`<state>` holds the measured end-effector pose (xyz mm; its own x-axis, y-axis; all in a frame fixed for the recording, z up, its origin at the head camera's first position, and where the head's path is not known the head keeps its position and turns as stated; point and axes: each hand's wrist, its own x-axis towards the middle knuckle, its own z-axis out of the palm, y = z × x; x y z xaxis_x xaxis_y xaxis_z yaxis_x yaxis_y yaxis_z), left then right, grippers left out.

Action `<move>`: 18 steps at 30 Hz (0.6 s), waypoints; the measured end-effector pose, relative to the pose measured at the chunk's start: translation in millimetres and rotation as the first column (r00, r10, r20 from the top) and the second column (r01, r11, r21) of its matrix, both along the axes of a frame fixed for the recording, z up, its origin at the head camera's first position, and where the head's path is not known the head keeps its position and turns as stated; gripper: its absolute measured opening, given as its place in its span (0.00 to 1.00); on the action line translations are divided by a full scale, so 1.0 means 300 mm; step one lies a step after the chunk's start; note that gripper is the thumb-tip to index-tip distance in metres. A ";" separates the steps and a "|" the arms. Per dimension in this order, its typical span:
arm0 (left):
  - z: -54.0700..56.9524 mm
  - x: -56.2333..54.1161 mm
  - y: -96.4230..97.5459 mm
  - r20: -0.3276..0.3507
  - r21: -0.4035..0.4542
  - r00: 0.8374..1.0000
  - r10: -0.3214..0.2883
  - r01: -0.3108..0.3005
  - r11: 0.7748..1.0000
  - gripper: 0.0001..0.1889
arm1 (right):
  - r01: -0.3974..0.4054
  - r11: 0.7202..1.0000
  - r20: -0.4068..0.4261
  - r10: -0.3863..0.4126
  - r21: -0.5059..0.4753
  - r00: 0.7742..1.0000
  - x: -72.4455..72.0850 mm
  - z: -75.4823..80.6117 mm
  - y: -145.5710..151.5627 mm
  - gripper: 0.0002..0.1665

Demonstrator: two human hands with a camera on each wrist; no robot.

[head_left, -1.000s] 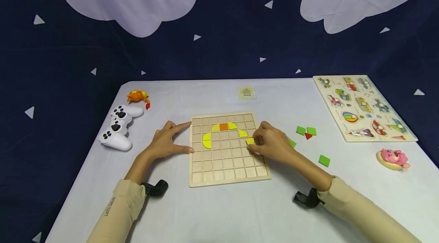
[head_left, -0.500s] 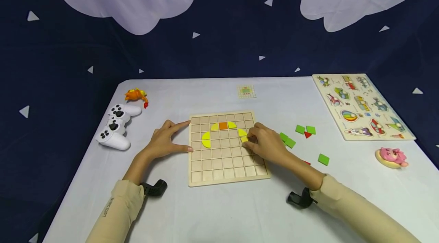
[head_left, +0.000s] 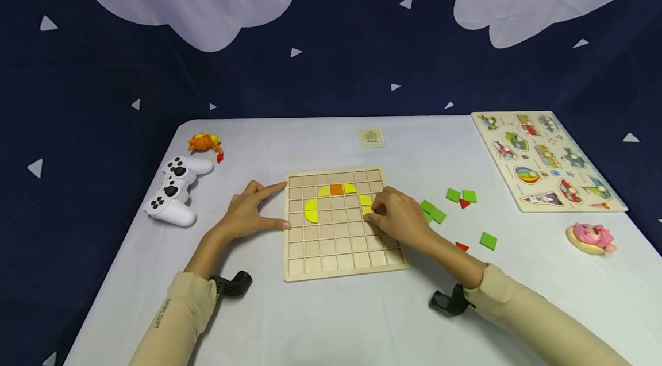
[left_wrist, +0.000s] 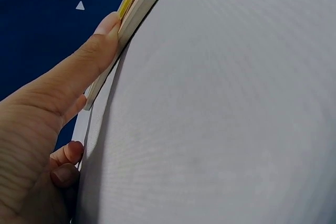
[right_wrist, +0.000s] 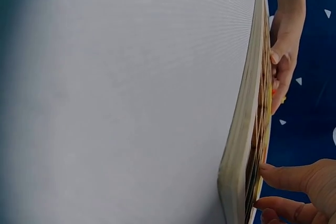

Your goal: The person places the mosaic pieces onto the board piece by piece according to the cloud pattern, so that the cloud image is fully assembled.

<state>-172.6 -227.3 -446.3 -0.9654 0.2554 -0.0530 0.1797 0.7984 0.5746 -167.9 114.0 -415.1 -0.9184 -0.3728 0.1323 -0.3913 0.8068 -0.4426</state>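
A square wooden grid board (head_left: pixel 331 248) lies on the white table. My left hand (head_left: pixel 245 215) rests at its left side, thumb and index finger spread and touching the edge; the left wrist view shows the thumb (left_wrist: pixel 89 59) against the rim. Over the right part of the grid, my right hand (head_left: pixel 404 215) pinches a yellow tile (head_left: pixel 366 210), partly hidden by the fingertips. Just above that tile lies a yellow quarter-circle tile (head_left: pixel 365 200). An orange square tile (head_left: pixel 337 189) sits between two yellow quarter circles, and more yellow tiles (head_left: pixel 311 211) form a half circle at left.
Green square tiles (head_left: pixel 488 241) and red triangles (head_left: pixel 462 246) lie right of the board. Behind it is a small pattern card (head_left: pixel 372 138). A white game controller (head_left: pixel 173 191) and orange toy (head_left: pixel 205 142) stand left; a picture puzzle (head_left: pixel 548 162) and pink toy (head_left: pixel 591 238) right.
My right hand has moved slightly left with the yellow tile, bringing it down into the grid below the other yellow tile. My left hand has stayed at the board's edge.
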 end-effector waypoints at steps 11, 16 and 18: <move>0.001 0.008 0.005 -0.002 -0.002 1.000 0.010 -0.010 1.000 0.50 | 0.018 1.000 -0.065 -0.018 0.013 0.998 -0.011 0.037 0.096 0.17; 0.003 0.007 0.003 -0.001 -0.003 1.000 0.006 -0.006 1.000 0.50 | 0.023 0.997 -0.066 -0.018 0.072 0.998 -0.044 0.056 0.206 0.18; 0.005 0.005 0.001 -0.004 -0.001 1.000 0.005 -0.005 1.000 0.50 | 0.018 0.995 -0.044 -0.014 0.098 0.999 -0.054 0.059 0.249 0.19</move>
<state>-171.0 -227.0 -444.9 -0.9668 0.2506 -0.0491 0.1783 0.8001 0.5727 -184.2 188.8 -397.3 -0.9185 -0.3714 0.1357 -0.3953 0.8519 -0.3434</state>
